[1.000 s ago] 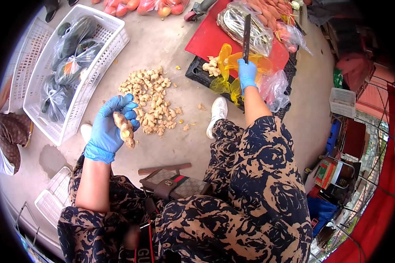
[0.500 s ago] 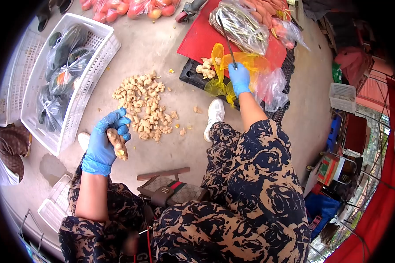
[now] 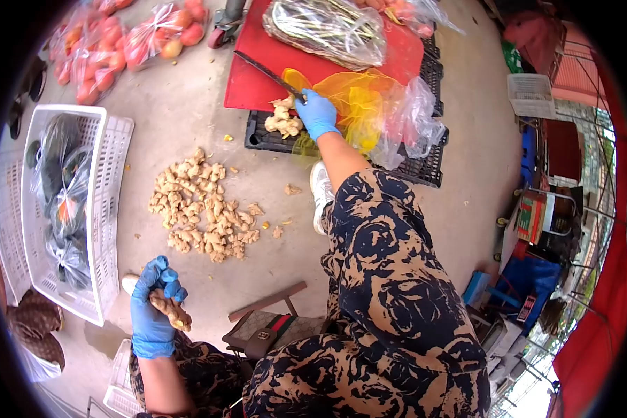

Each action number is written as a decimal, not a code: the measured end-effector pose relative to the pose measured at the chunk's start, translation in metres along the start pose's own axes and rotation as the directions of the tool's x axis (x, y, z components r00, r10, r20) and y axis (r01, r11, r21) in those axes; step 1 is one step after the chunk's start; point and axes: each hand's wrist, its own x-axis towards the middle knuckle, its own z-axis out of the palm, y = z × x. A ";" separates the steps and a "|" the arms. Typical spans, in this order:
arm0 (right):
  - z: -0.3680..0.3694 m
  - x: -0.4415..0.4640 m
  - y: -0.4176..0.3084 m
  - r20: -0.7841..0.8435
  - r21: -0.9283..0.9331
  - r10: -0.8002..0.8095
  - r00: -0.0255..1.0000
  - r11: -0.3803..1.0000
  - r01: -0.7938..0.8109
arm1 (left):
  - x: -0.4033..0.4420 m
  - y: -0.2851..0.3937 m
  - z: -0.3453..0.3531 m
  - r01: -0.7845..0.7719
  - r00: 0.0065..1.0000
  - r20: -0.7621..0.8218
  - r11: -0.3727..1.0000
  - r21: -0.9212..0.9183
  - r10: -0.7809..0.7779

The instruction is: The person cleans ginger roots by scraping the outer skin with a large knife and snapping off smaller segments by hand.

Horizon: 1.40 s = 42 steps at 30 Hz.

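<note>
Leftward since the earlier frame, the right blue-gloved hand (image 3: 316, 113) has moved beside pale ginger lumps (image 3: 283, 122) on the black plastic crate (image 3: 258, 141). Its fingers are clamped around one end of a long dark blade (image 3: 268, 73), probably for reach. Near left, curled fingers of the left blue-gloved hand (image 3: 152, 331) clamp a knobbly brown ginger root (image 3: 170, 309) against the palm, seemingly for steadiness, its end exposed. Loose tan ginger pieces (image 3: 202, 209) lie heaped between, on the floor.

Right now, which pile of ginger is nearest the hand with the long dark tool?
The small pile on the black pallet, right beside the right hand; the other, much larger pile lies on the floor, farther away.
</note>
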 end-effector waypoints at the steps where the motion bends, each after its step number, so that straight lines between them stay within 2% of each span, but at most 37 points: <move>1: -0.005 -0.002 0.000 0.003 0.018 0.026 1.000 1.000 -0.026 | 0.001 -0.001 -0.001 0.003 1.000 -0.008 0.999 0.053 -0.003; 3: -0.009 -0.004 0.006 -0.074 0.083 0.038 0.997 0.996 -0.032 | 0.001 -0.003 -0.003 0.005 1.000 0.023 0.998 0.058 -0.006; 6: -0.021 -0.003 0.012 -0.073 0.180 0.148 0.986 0.975 -0.133 | 0.001 -0.006 -0.005 -0.026 0.997 0.068 0.997 0.072 0.022; 9: -0.038 -0.005 0.003 -0.171 0.325 0.153 0.973 0.941 -0.091 | -0.003 -0.007 -0.002 -0.042 0.998 0.055 0.994 0.097 0.037; 10: -0.043 -0.006 -0.002 -0.117 0.435 0.162 0.980 0.895 -0.096 | -0.004 -0.008 -0.001 -0.044 0.997 0.070 0.993 0.110 0.036; 13: -0.045 -0.015 -0.023 -0.033 0.500 0.100 0.994 0.863 -0.070 | -0.004 -0.009 0.003 -0.044 0.997 0.066 0.994 0.098 0.038; 15: -0.038 -0.017 -0.030 0.117 0.508 0.081 0.990 0.851 -0.130 | -0.003 -0.011 0.002 -0.036 0.999 0.026 0.994 0.100 0.034; 16: -0.034 -0.018 -0.029 0.140 0.530 0.079 0.987 0.836 -0.142 | -0.005 -0.010 0.004 -0.048 0.999 0.013 0.990 0.129 0.046; 17: -0.031 -0.017 -0.025 0.158 0.546 0.081 0.984 0.824 -0.155 | -0.006 -0.009 0.007 -0.051 0.999 -0.011 0.996 0.071 0.052; 19: -0.013 -0.014 -0.010 0.077 0.563 0.086 0.993 0.819 -0.115 | -0.003 -0.007 0.003 -0.050 0.999 0.018 0.997 0.057 0.049; 21: 0.007 -0.015 0.013 0.057 0.413 0.142 0.988 0.898 -0.153 | -0.002 -0.007 0.002 -0.041 0.999 0.008 0.997 0.059 0.040; 23: -0.008 -0.027 0.011 0.141 0.224 0.246 0.959 0.936 -0.273 | 0.000 -0.006 0.003 -0.028 1.000 0.001 0.998 0.057 0.028; 25: -0.005 -0.029 0.025 0.104 0.103 0.251 0.962 0.960 -0.262 | 0.001 -0.006 0.002 -0.011 1.000 -0.016 0.999 0.052 0.012; 26: -0.003 -0.023 0.032 0.068 -0.021 0.268 0.961 0.964 -0.267 | 0.002 -0.005 0.002 -0.024 1.000 -0.013 0.998 0.050 0.025; 28: -0.015 -0.014 0.044 -0.110 -0.106 0.261 0.959 0.956 -0.273 | 0.001 -0.005 0.002 -0.039 0.999 -0.006 0.998 0.045 0.040; 30: -0.044 -0.007 0.056 -0.180 -0.126 0.249 0.952 0.954 -0.273 | -0.003 -0.003 0.003 -0.025 1.000 -0.014 0.998 0.052 0.025; 33: -0.080 0.006 0.079 -0.147 -0.248 0.192 0.970 0.943 -0.224 | -0.002 -0.003 0.000 -0.021 1.000 0.016 0.996 0.087 0.020; 36: -0.102 0.003 0.099 -0.139 -0.260 0.164 0.977 0.945 -0.196 | -0.003 -0.004 -0.003 -0.019 0.999 0.029 0.996 0.092 0.017; 39: -0.120 -0.003 0.114 -0.061 -0.218 0.152 0.987 0.962 -0.162 | -0.008 -0.001 -0.003 -0.056 0.998 0.030 0.996 0.067 0.054; 40: -0.129 -0.010 0.110 -0.048 -0.170 0.124 0.991 0.977 -0.131 | -0.011 0.001 -0.002 -0.072 0.997 0.040 0.996 0.050 0.070; 42: -0.133 -0.023 0.106 -0.014 0.058 0.075 0.997 0.996 -0.074 | -0.014 0.002 -0.009 -0.078 0.994 0.084 0.994 0.076 0.072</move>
